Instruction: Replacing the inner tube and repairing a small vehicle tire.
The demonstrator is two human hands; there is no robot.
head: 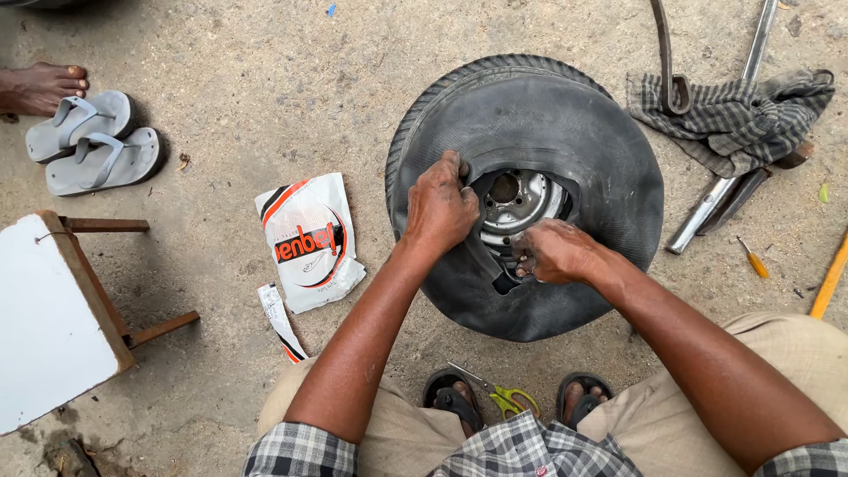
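A black tyre (583,132) lies flat on the concrete ground with a black inner tube spread over it. A silver wheel rim (517,199) shows through the hole in the middle. My left hand (439,208) grips the rubber edge at the left of the hole. My right hand (555,251) is closed on the rubber at the lower right of the hole, fingers tucked toward the rim. Both forearms reach in from below.
A torn white, red and black plastic wrapper (309,240) lies left of the tyre. Yellow-handled scissors (505,397) sit between my sandalled feet. A checked rag (733,119), metal bars (711,208), a small screwdriver (753,259), grey sandals (93,148), another person's foot (40,87), a white stool (49,318).
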